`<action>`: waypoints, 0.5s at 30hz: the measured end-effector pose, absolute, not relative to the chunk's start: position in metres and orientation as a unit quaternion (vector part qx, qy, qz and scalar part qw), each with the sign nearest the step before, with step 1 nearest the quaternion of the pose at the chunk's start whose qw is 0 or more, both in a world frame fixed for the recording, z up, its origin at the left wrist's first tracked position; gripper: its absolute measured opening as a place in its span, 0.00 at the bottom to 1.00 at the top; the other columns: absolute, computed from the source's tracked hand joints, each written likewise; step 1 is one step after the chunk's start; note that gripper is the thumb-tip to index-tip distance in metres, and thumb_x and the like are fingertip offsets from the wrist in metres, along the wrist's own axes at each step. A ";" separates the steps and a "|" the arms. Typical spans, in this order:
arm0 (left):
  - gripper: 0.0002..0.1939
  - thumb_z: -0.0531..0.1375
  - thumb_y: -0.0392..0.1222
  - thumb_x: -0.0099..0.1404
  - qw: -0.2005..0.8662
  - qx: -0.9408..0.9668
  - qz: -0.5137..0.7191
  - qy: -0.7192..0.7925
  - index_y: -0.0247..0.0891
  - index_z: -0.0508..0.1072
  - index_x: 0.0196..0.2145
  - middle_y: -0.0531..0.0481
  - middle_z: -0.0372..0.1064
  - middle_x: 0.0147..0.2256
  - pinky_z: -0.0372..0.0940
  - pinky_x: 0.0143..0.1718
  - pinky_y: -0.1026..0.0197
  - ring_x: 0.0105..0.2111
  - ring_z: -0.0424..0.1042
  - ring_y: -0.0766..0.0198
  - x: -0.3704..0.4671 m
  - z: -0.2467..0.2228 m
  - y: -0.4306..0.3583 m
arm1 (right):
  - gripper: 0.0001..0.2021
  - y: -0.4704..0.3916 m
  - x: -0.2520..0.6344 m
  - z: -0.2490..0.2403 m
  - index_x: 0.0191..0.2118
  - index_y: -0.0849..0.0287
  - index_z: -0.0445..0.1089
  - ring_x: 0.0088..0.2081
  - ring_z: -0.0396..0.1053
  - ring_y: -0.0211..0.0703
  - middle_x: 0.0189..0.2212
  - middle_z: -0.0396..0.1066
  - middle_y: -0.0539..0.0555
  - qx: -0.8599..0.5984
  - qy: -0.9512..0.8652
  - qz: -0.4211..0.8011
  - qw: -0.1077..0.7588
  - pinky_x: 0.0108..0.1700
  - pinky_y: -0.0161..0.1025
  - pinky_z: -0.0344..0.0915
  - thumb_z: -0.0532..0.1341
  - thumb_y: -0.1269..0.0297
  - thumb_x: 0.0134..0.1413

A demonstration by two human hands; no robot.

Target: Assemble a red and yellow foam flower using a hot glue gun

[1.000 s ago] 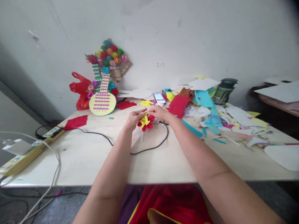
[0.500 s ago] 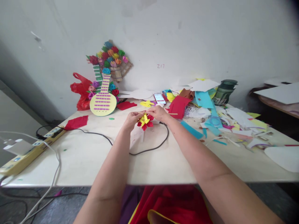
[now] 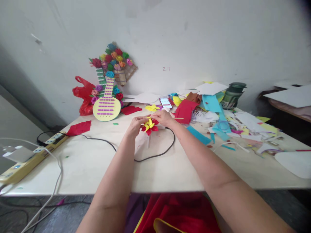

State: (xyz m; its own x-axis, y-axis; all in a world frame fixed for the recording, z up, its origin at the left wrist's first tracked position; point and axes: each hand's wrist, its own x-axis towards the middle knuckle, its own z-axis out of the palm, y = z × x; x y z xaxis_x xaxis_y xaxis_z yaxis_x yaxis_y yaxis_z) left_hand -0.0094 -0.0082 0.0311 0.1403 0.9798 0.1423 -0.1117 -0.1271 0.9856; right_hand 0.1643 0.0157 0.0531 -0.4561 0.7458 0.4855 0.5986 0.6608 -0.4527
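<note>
A red and yellow paper flower (image 3: 150, 127) is between my two hands, low over the table. My left hand (image 3: 135, 125) is closed on its left side, fingertips pinched at the upper petals. My right hand (image 3: 163, 117) is closed on a thin pale stick (image 3: 179, 118), which juts out to the right beneath the wrist. The stick's other end appears to reach the yellow petals; the fingers partly hide it. Just below the flower, a pale, partly see-through object (image 3: 143, 140) lies beside a black cable (image 3: 160, 155).
Left are a yellow power strip (image 3: 46, 153) and red paper (image 3: 79, 128). A lute-shaped paper craft (image 3: 107, 108) stands behind, near a red bag (image 3: 84, 94). A phone (image 3: 166, 103), paper scraps (image 3: 252, 124) and a green bottle (image 3: 233, 96) lie toward the right.
The flower has tilted slightly, with its yellow centre turned a little more toward me. Both hands keep nearly the same place and grip.
</note>
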 end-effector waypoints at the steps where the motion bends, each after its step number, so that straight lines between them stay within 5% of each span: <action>1: 0.12 0.66 0.44 0.44 0.525 0.539 0.521 0.403 0.33 0.78 0.27 0.48 0.71 0.24 0.56 0.21 0.67 0.22 0.66 0.68 -0.010 0.030 -0.007 | 0.12 0.016 0.164 0.053 0.39 0.56 0.77 0.41 0.72 0.40 0.39 0.77 0.52 -0.401 -0.846 0.107 0.335 0.41 0.33 0.64 0.56 0.63 0.56; 15: 0.06 0.61 0.40 0.40 0.504 0.501 0.539 0.452 0.33 0.70 0.18 0.50 0.66 0.20 0.56 0.22 0.66 0.23 0.65 0.67 -0.007 0.033 -0.007 | 0.12 0.018 0.161 0.048 0.39 0.54 0.77 0.41 0.72 0.42 0.38 0.77 0.52 -0.411 -0.850 0.065 0.323 0.40 0.35 0.63 0.56 0.62 0.56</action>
